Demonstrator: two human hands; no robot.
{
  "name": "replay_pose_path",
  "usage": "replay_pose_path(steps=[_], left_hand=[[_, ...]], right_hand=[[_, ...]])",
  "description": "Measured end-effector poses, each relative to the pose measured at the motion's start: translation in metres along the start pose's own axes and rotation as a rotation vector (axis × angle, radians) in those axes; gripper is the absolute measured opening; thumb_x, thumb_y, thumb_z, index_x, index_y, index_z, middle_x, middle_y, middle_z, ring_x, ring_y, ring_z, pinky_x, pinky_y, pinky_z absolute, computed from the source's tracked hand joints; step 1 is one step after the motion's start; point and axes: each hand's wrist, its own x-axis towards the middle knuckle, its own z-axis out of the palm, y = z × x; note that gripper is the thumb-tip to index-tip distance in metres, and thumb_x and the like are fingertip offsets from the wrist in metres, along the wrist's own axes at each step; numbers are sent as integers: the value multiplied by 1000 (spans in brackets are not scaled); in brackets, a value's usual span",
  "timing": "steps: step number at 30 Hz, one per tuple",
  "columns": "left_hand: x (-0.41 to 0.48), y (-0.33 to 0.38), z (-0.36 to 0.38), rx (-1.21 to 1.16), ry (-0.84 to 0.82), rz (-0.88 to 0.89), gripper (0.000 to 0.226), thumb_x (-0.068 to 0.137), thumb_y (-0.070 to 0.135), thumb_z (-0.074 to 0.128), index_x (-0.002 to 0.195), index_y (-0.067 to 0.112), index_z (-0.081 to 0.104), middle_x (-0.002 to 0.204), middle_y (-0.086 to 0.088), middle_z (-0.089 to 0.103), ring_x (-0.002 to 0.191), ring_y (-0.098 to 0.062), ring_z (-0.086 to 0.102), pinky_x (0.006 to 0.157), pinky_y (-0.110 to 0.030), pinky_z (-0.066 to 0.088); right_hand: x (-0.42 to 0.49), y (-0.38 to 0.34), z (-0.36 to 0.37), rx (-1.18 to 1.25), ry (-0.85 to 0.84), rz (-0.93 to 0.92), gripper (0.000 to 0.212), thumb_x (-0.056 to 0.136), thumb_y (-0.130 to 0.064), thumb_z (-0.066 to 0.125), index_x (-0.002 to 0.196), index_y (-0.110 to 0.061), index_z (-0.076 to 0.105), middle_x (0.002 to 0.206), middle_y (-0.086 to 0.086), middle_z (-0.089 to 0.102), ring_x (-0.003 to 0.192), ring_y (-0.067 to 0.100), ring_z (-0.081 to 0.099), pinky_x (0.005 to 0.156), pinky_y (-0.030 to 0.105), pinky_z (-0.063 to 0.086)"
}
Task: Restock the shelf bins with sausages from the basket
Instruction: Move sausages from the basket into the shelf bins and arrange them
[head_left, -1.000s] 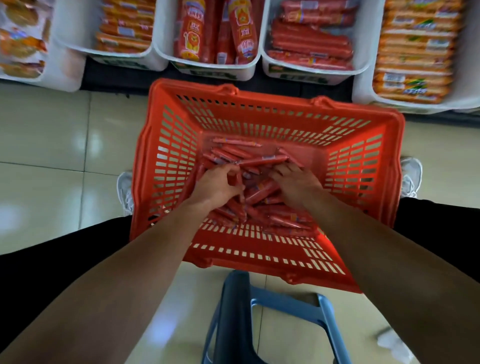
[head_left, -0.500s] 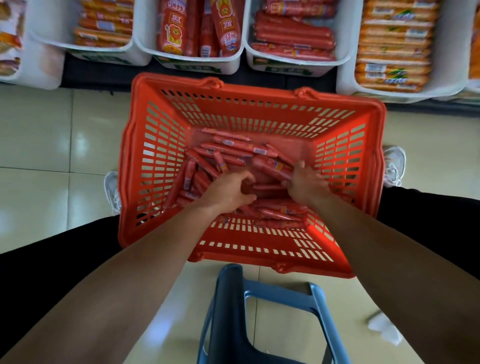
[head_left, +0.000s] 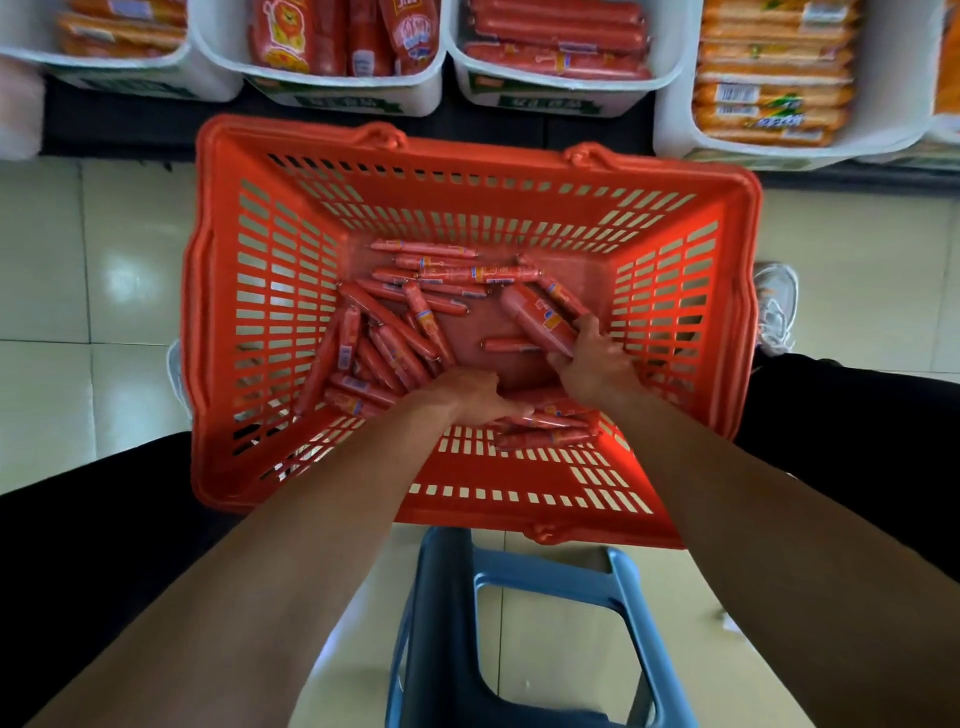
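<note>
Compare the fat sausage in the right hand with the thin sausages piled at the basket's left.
The fat red sausage is much thicker than the thin red sausages. It is gripped by the right hand; they lie loose, crisscrossed. All have red wrappers with small labels, inside the orange plastic basket.

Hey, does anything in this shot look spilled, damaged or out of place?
Nothing looks spilled or damaged. The sausages lie jumbled in the red basket, unlike the neat rows in the shelf bins. The right hand grips a thicker sausage.
</note>
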Motion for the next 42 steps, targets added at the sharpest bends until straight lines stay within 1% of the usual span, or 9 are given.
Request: replay_pose_path(steps=[6,11,16,22,26,31,36,39,42], left_hand=[[-4,2,1,-23,-15,25,91,79,76,57,146,17,43,151,-9,42,134,-27,43,107,-38,39],[-9,-4,5,-250,29,60,77,74,59,77,136,23,49,140,-2,52,124,-19,51,100,-32,43],[-23,-3,-6,-264,155,110,63,81,46,77,134,23,51,132,1,57,113,-13,53,89,-24,39],[-75,-18,-45,-193,348,181,55,79,46,78,130,29,63,126,2,68,116,-18,61,99,-30,46],[-129,-28,-75,-101,463,146,50,78,50,76,123,30,67,123,1,69,113,-21,62,93,-30,47],[-201,-40,-99,-80,621,131,50,81,44,77,126,24,66,120,-3,69,111,-23,63,83,-26,45],[-247,-59,-108,-195,781,128,75,61,68,68,126,30,66,118,2,72,109,-17,66,95,-35,51],[-264,-66,-112,-362,837,129,55,73,49,79,121,25,68,103,5,74,97,-16,70,87,-32,52],[-261,-71,-120,-462,941,81,70,71,55,78,133,25,62,119,2,70,107,-15,67,96,-33,50]], right_hand=[[1,0,-1,8,-17,10,59,94,-38,62,141,-15,35,130,20,57,118,41,57,94,41,45],[-1,0,-4,39,-29,14,61,93,-39,63,142,-16,35,132,18,56,120,39,56,95,41,45],[-3,-10,-13,-15,-62,31,75,82,-52,70,140,-14,42,133,14,56,118,36,57,92,38,46],[-23,-30,-40,-73,-59,-44,67,78,-50,73,130,-11,56,126,19,63,112,37,62,88,36,47],[-49,-41,-62,37,-67,-67,64,75,-54,76,120,-11,64,113,16,70,101,32,67,80,33,50],[-95,-61,-89,57,-37,-169,76,65,-57,76,126,-15,60,119,11,68,108,30,65,89,34,51],[-139,-81,-115,85,17,-284,61,80,-39,77,132,-16,57,127,10,65,118,30,60,90,27,44],[-152,-92,-126,108,74,-311,59,79,-41,77,128,-15,56,119,10,67,111,30,62,78,25,38],[-155,-104,-135,125,130,-335,61,79,-42,76,129,-15,53,117,9,66,108,31,62,79,28,40]])
